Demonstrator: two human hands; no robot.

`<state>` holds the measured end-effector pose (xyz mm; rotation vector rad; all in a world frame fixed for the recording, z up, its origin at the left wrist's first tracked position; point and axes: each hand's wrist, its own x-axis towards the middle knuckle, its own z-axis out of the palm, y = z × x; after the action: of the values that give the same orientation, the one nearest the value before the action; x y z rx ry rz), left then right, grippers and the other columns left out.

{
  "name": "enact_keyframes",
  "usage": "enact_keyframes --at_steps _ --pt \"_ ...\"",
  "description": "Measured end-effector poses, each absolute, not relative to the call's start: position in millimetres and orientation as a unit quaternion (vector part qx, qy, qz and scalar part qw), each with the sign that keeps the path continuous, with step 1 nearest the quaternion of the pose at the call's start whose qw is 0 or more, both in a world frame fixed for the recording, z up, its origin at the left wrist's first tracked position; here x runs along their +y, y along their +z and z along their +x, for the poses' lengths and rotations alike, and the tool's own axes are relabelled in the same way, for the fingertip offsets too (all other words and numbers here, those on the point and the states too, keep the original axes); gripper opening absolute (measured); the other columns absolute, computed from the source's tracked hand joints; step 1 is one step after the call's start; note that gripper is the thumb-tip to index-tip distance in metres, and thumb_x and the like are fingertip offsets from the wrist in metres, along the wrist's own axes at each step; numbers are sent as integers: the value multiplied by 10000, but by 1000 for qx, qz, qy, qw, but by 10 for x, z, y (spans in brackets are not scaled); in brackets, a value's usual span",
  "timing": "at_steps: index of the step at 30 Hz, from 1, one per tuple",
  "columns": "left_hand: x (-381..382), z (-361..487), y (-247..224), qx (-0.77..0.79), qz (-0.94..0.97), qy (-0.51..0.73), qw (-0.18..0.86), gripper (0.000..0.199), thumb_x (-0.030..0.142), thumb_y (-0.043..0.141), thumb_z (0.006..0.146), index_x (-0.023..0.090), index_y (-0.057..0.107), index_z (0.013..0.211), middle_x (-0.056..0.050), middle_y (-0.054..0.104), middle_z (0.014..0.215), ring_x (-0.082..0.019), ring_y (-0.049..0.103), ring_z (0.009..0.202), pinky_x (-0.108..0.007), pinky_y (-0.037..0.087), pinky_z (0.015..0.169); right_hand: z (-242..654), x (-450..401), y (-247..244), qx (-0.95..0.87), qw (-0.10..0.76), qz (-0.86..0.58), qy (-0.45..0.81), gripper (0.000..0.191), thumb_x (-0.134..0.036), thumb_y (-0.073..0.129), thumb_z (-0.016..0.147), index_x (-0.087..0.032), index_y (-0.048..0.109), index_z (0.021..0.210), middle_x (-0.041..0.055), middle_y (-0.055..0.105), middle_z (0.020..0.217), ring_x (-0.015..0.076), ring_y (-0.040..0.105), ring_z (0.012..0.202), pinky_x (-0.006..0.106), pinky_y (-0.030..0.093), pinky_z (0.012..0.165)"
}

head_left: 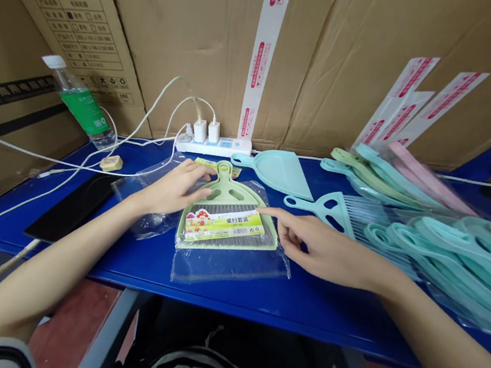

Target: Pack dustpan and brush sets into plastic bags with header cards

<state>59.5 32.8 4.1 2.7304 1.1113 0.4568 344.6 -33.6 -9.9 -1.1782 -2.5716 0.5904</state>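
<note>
On the desk (137, 266), the green dustpan set (225, 196) looks bagged between the spread left hand (176, 184) and index-extended right hand (313, 246) (neither grips); a blue dustpan (280, 173) and brush (347, 213) look unbagged.

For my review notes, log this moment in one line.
left hand: open grip, at bagged green dustpan-and-brush set | right hand: index extended to label corner | nearby: turquoise dustpan, turquoise brush

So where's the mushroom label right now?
In the head view, the mushroom label lies near the centre, over gray brush bristles, with the right hand at its upper right corner.
</note>
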Motion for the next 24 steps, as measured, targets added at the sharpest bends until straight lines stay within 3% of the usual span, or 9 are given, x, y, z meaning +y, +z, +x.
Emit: enact_keyframes --at_steps 3,6,13,18,24 --pt "228 650 100 283 943 151 93 299 386 457 948 179 635 1068 -76 650 992 -216 562 942 -365 442 881 3410 -314 -115 -863 157 -442 190 459 -268 364 939 -174 481 1373 4 614 696 180 564 603 297 409 558" --pt "106 720 113 185 968 116 120 248 360 538 931 214 672 1079 -54 624 905 -192 562 850 -323 455 799 3359 -282 -170 -848 181 -460 191 465 -334 374 952 -157 487 1367 12 611 696 194 565 623 314 412 593" --pt "23 786 37 156 980 80 96 316 162 579 868 177 638 1179 -60 611 934 -176 579 823 -286 466 720 3303 -243 -266 -822 225 -466 238 425 -247 415 899 -144 513 1299 -41 522 626 156 505 555 281 377 558" --pt "31 799 41 165 979 70 98 310 152 531 873 177 636 1164 -38 614 849 -164 578 748 -270 462 657 3310 -251 -260 -798 240 -470 290 480 -201 441 836 -110 488 1305 -80 438 580 133 452 504 259 355 519" --pt "12 811 19 162 981 71 72 320 142 455 886 191 644 1139 -32 606 819 -159 572 723 -272 471 654 3352 -304 -173 -806 197 -474 295 560 -196 462 812 -103 439 1364 -114 424 511 130 437 468 261 362 540"
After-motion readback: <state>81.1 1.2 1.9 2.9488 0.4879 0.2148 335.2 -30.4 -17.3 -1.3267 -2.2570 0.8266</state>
